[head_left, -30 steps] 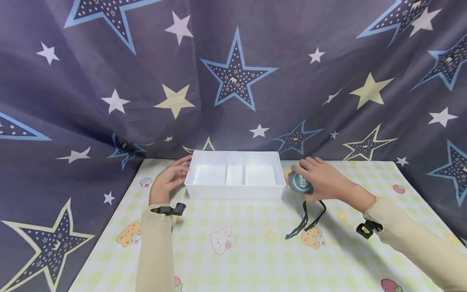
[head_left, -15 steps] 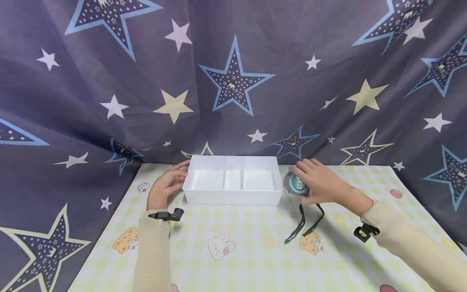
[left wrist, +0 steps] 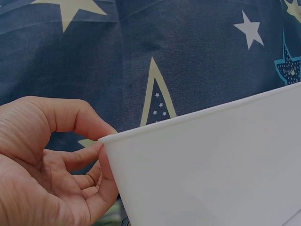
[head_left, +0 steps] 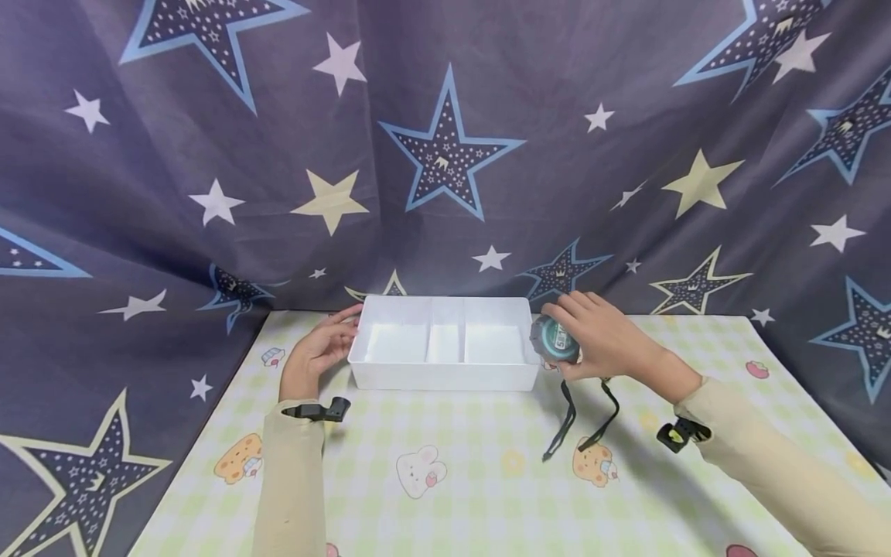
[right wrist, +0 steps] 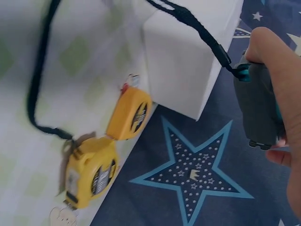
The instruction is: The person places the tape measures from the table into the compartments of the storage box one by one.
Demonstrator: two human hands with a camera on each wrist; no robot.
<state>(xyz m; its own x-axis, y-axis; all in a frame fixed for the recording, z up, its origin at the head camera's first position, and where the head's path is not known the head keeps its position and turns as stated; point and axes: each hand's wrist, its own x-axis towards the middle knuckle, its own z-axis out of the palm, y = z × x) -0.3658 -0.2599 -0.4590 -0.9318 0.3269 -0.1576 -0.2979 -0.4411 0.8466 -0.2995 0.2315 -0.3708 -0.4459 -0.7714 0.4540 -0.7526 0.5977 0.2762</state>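
In the head view, a white three-compartment box [head_left: 445, 377] stands toward the back of the table. My left hand [head_left: 322, 352] is at its left end; in the left wrist view the bent fingers [left wrist: 107, 175] touch the corner and side from outside. My right hand [head_left: 604, 334] grips a dark grey and teal tape measure [head_left: 557, 340], raised beside the box's right rim. The right wrist view shows its black strap [right wrist: 197, 27] hanging from one end. Two yellow tape measures [right wrist: 96, 172] lie on the table below, mostly hidden behind my right hand in the head view.
The table wears a pale green checked cloth [head_left: 473, 503] with cartoon prints. Behind it hangs a dark star-patterned curtain [head_left: 543, 186], close to the box's back wall. A second black strap [right wrist: 35, 94] runs from the nearer yellow tape measure.
My right hand has moved left and slightly up with the teal tape measure, closer to the box's right rim. The left hand stays at the box's left end; the head view has tilted slightly.
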